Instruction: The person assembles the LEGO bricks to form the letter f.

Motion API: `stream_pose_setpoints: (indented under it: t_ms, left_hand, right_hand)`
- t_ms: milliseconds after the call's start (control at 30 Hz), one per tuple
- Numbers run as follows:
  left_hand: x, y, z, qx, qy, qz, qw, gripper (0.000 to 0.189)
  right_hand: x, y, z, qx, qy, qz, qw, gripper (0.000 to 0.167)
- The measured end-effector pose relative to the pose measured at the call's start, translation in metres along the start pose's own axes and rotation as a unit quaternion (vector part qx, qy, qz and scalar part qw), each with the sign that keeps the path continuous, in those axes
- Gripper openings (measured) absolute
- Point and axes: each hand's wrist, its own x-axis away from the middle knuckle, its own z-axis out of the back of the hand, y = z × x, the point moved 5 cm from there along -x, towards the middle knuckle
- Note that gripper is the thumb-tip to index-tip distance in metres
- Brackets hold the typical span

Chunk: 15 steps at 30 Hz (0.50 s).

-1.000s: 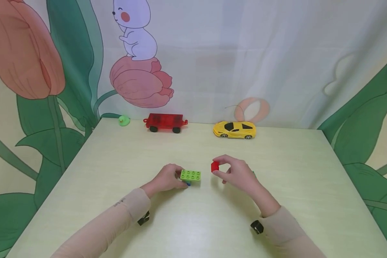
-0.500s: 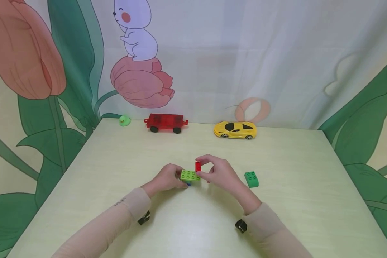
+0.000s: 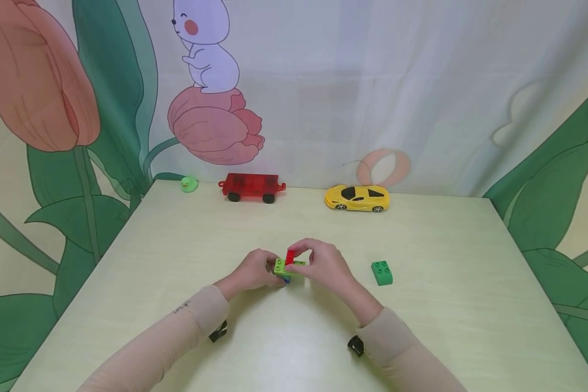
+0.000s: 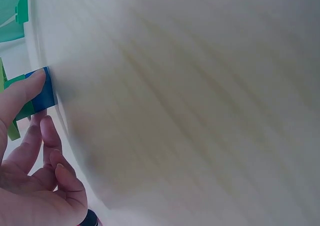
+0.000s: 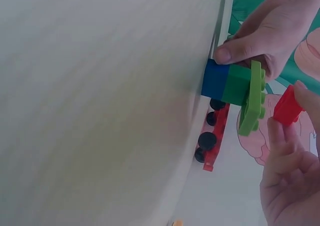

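My left hand [image 3: 255, 270] grips the base of a small toy-brick stack from its left side. The stack has a blue brick [image 5: 216, 80] at the bottom, a dark green brick [image 5: 236, 84] above it and a wider lime-green plate [image 5: 254, 98] with studs on top. In the left wrist view the thumb presses against the blue brick's side. Between thumb and fingertips, my right hand [image 3: 325, 267] pinches a small red brick [image 5: 287, 105]. The right wrist view shows a gap between that brick and the plate's studs; from the head it overlaps the plate's middle.
A loose green brick [image 3: 382, 273] lies on the table [image 3: 446, 261] to the right of my hands. Along the back edge stand a green toy duck [image 3: 189, 184], a red toy wagon [image 3: 250, 185] and a yellow toy car [image 3: 357, 198]. A printed curtain [image 3: 313, 109] hangs behind.
My right hand has moved left with the red brick, from beside the stack to over the lime-green plate. The loose green brick has come into view. My left hand stays in place.
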Motion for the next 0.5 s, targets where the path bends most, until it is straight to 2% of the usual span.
stream_pose_setpoints:
  t_ms: [233,500]
  left_hand:
    - [-0.0003,-0.0027,-0.0011,0.014,-0.006,0.016,0.9997,0.025]
    - [-0.0017,-0.0047,-0.0022,0.022,-0.003,0.006,0.9997,0.021]
  right_hand:
    - [-0.0043,0.0005,-0.0086,-0.003,-0.017,-0.006,0.9998,0.034]
    - [-0.0065,-0.0013,-0.0106,0.014,-0.03,-0.005,0.9994,0.032]
